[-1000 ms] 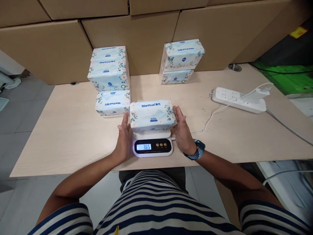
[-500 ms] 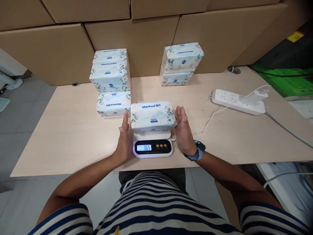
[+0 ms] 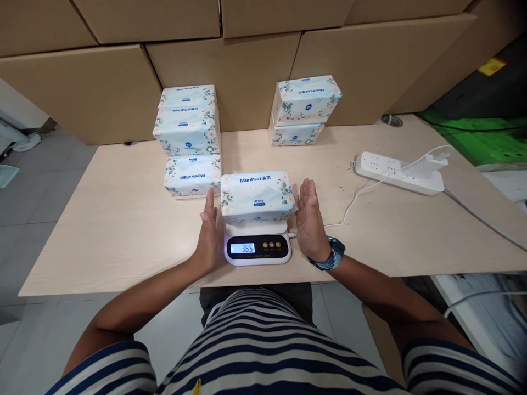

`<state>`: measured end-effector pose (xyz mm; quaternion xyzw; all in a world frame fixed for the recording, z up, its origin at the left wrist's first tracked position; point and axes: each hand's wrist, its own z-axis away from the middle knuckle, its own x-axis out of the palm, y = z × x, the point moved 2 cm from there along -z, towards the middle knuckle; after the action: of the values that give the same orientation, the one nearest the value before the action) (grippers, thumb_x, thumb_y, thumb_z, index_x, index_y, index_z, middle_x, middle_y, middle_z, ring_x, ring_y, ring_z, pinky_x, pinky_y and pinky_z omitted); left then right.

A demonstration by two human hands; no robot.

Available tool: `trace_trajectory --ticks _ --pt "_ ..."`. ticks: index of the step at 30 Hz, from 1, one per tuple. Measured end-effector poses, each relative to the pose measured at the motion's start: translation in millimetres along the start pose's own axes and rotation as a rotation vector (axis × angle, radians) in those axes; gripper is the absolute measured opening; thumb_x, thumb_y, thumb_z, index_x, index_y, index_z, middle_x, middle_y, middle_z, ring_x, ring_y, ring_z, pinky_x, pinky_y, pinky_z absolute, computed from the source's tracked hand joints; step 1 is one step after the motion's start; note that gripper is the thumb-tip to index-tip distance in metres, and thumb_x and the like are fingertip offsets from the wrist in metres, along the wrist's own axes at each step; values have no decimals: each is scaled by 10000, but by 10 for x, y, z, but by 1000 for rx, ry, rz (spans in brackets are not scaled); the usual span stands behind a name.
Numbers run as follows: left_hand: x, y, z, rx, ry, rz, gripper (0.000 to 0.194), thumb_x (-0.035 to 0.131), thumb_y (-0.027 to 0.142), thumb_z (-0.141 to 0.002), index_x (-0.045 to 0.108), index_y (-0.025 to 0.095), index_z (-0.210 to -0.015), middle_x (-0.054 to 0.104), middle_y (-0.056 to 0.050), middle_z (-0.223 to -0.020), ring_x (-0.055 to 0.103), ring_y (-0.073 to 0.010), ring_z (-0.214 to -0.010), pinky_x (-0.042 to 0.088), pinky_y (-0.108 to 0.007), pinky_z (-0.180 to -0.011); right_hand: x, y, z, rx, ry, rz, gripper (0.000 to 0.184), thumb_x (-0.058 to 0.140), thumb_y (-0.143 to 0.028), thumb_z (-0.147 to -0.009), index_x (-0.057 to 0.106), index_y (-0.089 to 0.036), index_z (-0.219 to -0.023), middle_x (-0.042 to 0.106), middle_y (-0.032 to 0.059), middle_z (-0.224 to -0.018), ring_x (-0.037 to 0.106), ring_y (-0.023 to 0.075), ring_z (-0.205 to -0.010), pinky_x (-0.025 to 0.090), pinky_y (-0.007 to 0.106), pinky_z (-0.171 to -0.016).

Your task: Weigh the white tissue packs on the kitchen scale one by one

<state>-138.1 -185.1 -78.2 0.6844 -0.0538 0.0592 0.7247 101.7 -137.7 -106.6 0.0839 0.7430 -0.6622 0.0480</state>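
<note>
A floral tissue pack [image 3: 257, 195] rests on a white digital scale [image 3: 258, 258], whose lit display reads 3.65. My left hand [image 3: 208, 233] stands on edge at the left of the pack, fingers straight and palm facing inward. On the other side my right hand [image 3: 309, 222] is upright with fingers extended, very close to the pack's right end; whether it touches is hard to see. Neither hand grips anything. Behind my left hand is a stack of similar tissue packs [image 3: 185, 129], with another pack [image 3: 193, 176] in front of it.
Two more tissue packs [image 3: 304, 104] are stacked at the back right. Large cardboard boxes [image 3: 230, 77] line the table's rear. On the right lies a white power strip [image 3: 379, 166], with a thin white cable [image 3: 354, 206] running to the scale.
The camera view has shifted very slightly. Both hands, the tissue pack and the 3.65 reading look the same.
</note>
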Motion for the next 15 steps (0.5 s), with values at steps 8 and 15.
trace_trajectory --ticks 8,15 --pt "10 40 8 6 5 -47 950 138 926 -993 51 440 -1805 125 103 -1923 4 -256 -1810 60 -511 -1492 -18 5 -7 3 13 -23 796 96 -727 -1106 -23 -398 -1821 31 -46 -1933 70 250 -1798 223 587 -1463" --pt "17 55 27 94 -75 -98 939 159 933 -993 44 467 -1800 21 111 -1929 -30 -279 -1808 24 -526 -1490 -7 29 29 -121 -84 -5 817 184 -769 -1096 -16 -434 -1814 17 -65 -1934 64 272 -1798 168 592 -1470"
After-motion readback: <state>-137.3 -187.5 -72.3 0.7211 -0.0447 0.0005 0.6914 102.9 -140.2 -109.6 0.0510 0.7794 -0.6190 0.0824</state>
